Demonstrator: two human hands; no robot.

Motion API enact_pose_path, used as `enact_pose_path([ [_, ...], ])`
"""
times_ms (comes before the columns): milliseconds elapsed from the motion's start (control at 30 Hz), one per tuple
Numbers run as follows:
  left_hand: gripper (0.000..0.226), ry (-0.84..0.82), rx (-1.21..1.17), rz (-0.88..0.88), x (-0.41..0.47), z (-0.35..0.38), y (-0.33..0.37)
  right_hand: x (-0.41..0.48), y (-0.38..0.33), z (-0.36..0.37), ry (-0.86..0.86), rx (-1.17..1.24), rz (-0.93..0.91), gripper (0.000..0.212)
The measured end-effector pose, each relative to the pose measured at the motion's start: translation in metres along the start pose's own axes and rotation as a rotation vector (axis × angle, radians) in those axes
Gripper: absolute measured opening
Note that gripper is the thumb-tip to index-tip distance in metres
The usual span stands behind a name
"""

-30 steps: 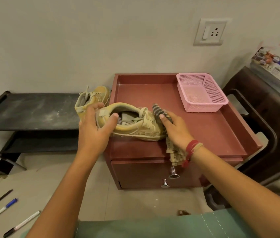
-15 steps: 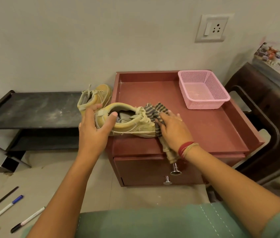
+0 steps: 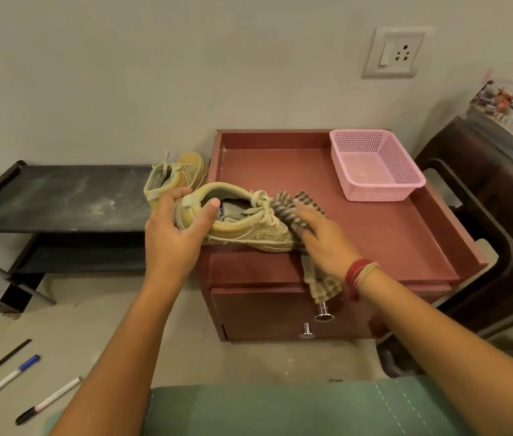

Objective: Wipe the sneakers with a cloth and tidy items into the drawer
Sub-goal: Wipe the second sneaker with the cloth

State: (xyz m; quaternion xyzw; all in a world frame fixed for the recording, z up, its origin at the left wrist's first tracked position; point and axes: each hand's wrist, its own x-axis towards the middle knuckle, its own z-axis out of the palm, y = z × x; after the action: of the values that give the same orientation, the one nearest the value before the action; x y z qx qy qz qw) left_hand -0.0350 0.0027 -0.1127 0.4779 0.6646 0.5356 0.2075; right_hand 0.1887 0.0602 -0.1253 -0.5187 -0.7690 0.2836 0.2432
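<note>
A tan sneaker (image 3: 245,226) lies on its sole at the front left of the red cabinet top (image 3: 374,234). My left hand (image 3: 173,234) grips its heel, thumb inside the collar. My right hand (image 3: 327,243) presses a checked cloth (image 3: 293,209) against the sneaker's toe, and the cloth's tail hangs over the cabinet's front edge. The second tan sneaker (image 3: 176,176) stands behind on the black shelf (image 3: 60,199). Below the top, the drawer front (image 3: 264,313) with two chrome knobs looks closed.
A pink mesh basket (image 3: 374,166) sits at the cabinet's back right. Three pens (image 3: 6,379) and a small tag lie on the floor at lower left. A dark chair (image 3: 485,215) carrying a plastic box stands to the right.
My right hand has slid the cloth slightly along the toe of the sneaker. My left hand keeps its grip on the heel.
</note>
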Motion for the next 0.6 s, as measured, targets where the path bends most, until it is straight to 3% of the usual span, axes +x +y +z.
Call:
enact_pose_path([
  [67,0.054,0.023,-0.022,0.018,0.001,-0.003,0.000,-0.013,-0.009,0.008,-0.058,0.057,-0.079,0.043],
  [133,0.051,0.026,-0.041,0.050,0.002,-0.007,0.001,-0.012,0.001,0.006,-0.068,-0.161,-0.101,0.049],
  [233,0.050,0.036,-0.046,0.071,0.001,-0.007,0.004,0.005,0.024,-0.006,0.038,-0.499,0.030,0.053],
  [300,0.049,0.044,-0.046,0.068,0.001,-0.005,0.002,0.007,0.023,-0.004,0.078,-0.394,0.072,0.050],
  [400,0.047,0.046,-0.037,0.072,0.003,-0.005,-0.002,-0.014,-0.003,0.015,0.034,-0.024,-0.072,0.048],
  [500,0.046,0.040,-0.035,0.085,0.002,-0.007,-0.002,-0.023,-0.006,0.019,0.029,-0.183,-0.161,0.058],
  [600,0.050,0.044,-0.028,0.087,0.000,-0.006,-0.001,0.000,0.018,0.004,0.049,-0.373,-0.015,0.065],
])
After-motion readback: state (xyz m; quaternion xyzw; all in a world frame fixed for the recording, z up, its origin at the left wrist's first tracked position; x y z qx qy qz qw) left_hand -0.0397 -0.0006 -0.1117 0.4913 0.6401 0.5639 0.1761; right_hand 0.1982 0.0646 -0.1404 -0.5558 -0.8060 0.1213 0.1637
